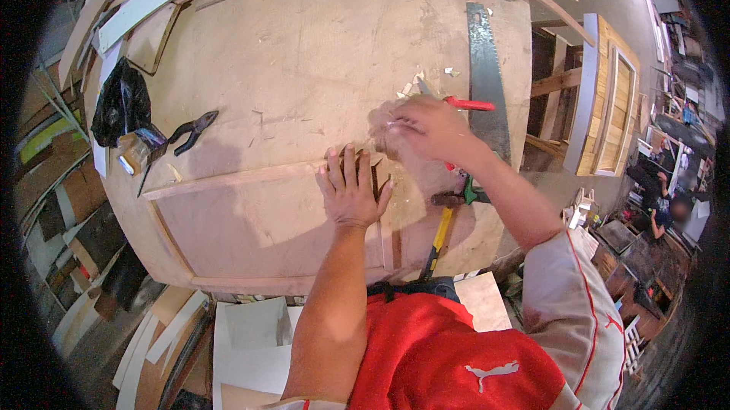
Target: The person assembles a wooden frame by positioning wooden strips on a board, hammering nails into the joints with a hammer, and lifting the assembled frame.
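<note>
Wooden frame (243, 176): one, rectangular, pale; lies flat in the lower centre of the frame of view, on a plywood sheet (304, 45).
Frame sides: four strips laid out around the rectangle; the outline appears complete, so assembly is judged well advanced.
Frame corners: upper right one partly hidden by the hands; whether its joint is fastened cannot be told, and work there is judged unfinished.
Left hand (353, 189): centre; palm down, fingers spread and pointing toward the top, laid over the upper right corner of the wooden frame.
Left forearm (331, 288): rises from the lower edge, nearly straight.
Right hand (433, 130): right of centre, higher than the left; fingers curled, tips blurred; cannot tell whether anything is pinched.
Right forearm (517, 197): slants up and leftward from the lower right, elbow bent out.
Hammer (439, 239): yellow and black handle; below the right hand, not held.
Handsaw (487, 68): upper right, blade lying flat.
Pliers (195, 132): dark handles; left side, well apart from both hands.
</note>
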A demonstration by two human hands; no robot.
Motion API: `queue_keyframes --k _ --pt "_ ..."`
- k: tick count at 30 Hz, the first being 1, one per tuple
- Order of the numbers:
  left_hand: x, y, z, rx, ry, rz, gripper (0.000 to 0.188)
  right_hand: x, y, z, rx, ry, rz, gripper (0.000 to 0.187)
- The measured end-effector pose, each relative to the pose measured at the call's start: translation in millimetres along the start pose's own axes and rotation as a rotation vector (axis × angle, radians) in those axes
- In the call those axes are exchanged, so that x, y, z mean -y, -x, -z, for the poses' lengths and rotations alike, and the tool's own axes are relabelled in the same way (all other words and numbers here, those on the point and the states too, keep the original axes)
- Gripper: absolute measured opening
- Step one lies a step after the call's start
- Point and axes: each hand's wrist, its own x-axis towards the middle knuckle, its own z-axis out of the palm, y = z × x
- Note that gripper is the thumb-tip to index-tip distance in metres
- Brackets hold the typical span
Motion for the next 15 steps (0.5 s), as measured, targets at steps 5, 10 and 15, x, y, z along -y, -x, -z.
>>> queue_keyframes --k 5,10,15 --pt "6 5 1 0.022 -0.072 0.008 0.083 12 73 23 -0.17 0.151 -0.786 0.049" --pt "-2 -3 7 0.004 -0.047 -0.018 0.086 19 82 10 -0.161 0.43 -0.724 0.055" --pt "-2 -2 4 -0.02 -0.07 -0.035 0.088 1 47 7 -0.105 0.384 -0.62 0.028"
